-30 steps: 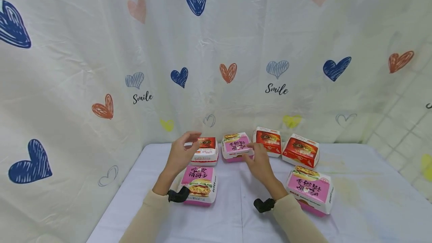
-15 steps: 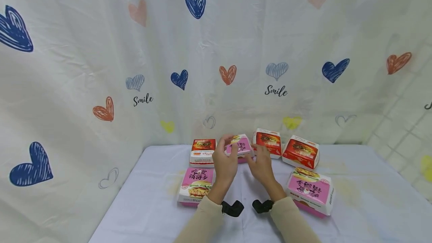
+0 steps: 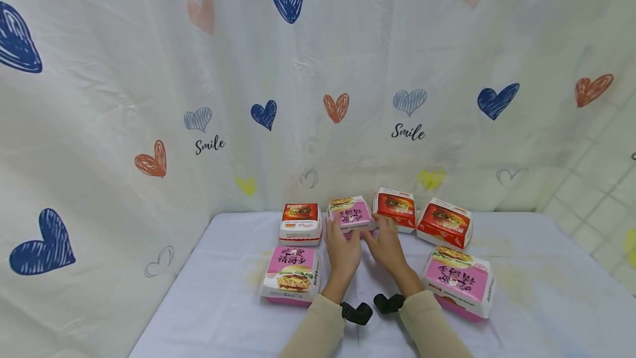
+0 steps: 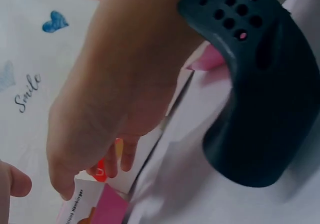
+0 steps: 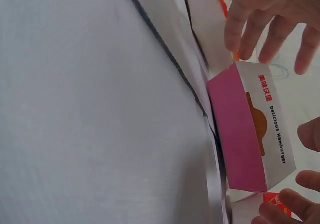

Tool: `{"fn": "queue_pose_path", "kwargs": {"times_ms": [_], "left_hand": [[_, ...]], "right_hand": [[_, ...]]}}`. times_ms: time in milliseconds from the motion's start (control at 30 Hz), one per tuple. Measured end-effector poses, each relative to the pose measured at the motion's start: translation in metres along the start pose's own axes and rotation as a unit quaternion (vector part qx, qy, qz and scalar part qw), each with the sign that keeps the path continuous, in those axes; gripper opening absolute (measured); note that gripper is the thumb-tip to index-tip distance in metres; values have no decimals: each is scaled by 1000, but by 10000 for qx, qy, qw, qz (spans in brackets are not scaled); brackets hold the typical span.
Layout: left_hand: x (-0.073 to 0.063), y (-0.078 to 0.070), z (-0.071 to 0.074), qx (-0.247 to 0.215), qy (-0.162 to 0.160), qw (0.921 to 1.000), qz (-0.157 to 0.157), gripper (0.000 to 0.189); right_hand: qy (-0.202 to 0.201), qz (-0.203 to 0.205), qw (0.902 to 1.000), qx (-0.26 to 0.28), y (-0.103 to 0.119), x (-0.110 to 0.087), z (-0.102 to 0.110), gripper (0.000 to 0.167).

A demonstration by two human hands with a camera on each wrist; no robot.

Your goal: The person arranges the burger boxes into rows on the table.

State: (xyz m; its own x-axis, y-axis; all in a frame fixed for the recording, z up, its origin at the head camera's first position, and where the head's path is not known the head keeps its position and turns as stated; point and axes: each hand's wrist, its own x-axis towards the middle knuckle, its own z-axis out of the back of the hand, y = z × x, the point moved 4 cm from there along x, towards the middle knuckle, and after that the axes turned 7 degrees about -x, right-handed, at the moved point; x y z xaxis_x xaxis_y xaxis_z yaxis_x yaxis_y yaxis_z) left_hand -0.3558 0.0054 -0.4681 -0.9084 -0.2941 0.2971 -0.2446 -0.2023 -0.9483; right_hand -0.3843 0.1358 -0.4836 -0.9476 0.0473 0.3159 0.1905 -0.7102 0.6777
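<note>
Beige sleeves (image 3: 314, 329): lie over the near part of the bench (image 3: 213, 319); low, steady forearms suit this step.
Near-left pink box (image 3: 290, 272): just beside the left wrist, so little room to swing outward there.
Near-right pink box (image 3: 458, 278): close by the right forearm; the same care applies.
Left grip (image 3: 343, 258): fingers loose and apart, around the left and near sides of the middle pink box (image 3: 351, 214); firm contact cannot be told.
Right grip (image 3: 386, 246): fingers spread at that box's right side, thumb towards its near face, nothing clamped; touch is uncertain here too.
Place of the middle pink box: upright on the bench, between the two hands and slightly to the far side of the palms.
Hold on the middle pink box: the step looks like framing it with both hands; even, light pressure low on both side walls should work best, as the card probably dents.
Far-left red box (image 3: 300, 224): just left of it, so the left fingers should stay slim in that gap.
Far-middle red box (image 3: 396, 209): just right, leaving the right fingers a narrow space.
Far-right red box (image 3: 444, 222): further right, out of the way.
Heart-print curtain (image 3: 348, 43): hangs behind everything.
</note>
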Motion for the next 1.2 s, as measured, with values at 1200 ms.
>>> {"fn": "queue_pose_path", "kwargs": {"times_ms": [1200], "left_hand": [[-1, 18, -12, -68, 280, 9977, 619, 76]], "right_hand": [[-267, -483, 9969, -557, 0, -4, 5, 60]]}}
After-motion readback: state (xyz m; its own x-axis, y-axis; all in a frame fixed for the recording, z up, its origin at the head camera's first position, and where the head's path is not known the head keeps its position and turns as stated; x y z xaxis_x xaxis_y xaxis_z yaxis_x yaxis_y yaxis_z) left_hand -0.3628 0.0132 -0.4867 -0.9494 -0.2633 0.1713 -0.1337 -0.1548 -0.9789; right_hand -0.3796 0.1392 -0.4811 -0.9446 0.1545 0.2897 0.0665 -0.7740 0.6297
